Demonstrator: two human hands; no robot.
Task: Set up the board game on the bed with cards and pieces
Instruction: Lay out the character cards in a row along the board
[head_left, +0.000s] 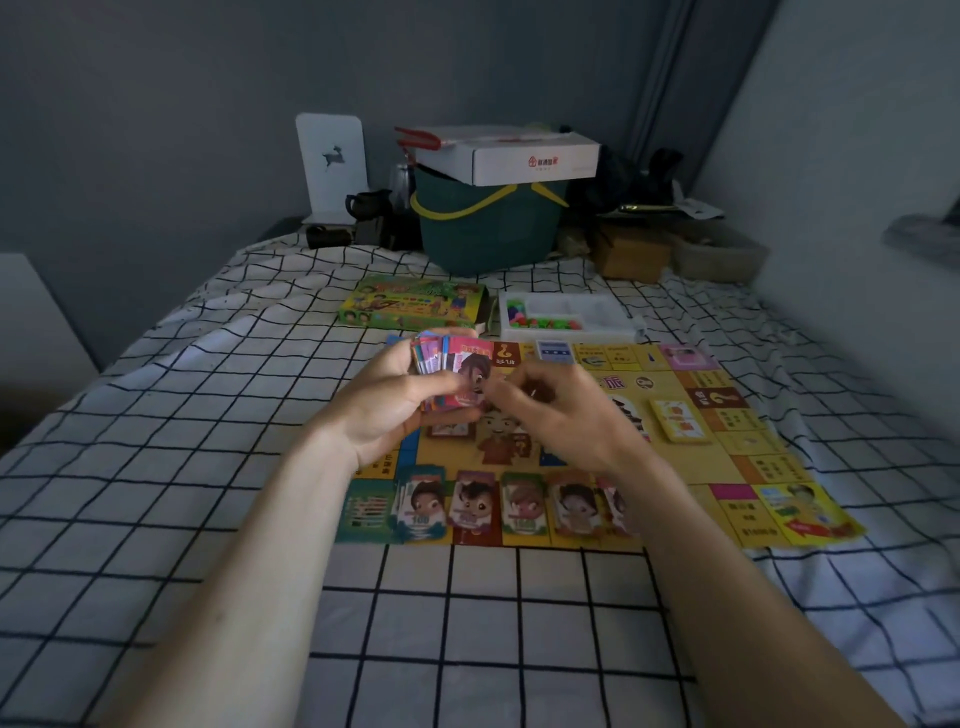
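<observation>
Head view, looking down the bed (156, 519) with its white sheet crossed by black grid lines. Across the middle lies the yellow game board (727, 462), flat on the sheet. At the far end a dark green basket (488, 228) with a yellow handle stands, a white carton (519, 156) on top of it. Just beyond the board sit the colourful game box (410, 301) and, to its right, a white tray (566, 312) with small coloured pieces (540, 322) in its compartments. Along the board's near edge runs a row of character cards (519, 504), side by side. A yellow card stack (679, 421) rests on the board's right half. Over the board's left part, the left hand (384, 410) grips a fanned deck of cards (457, 371), fingers curled round it. The right hand (566, 415) is close beside it, fingers bent, fingertips at the front card's lower edge; whether it actually pinches that card I cannot tell.
</observation>
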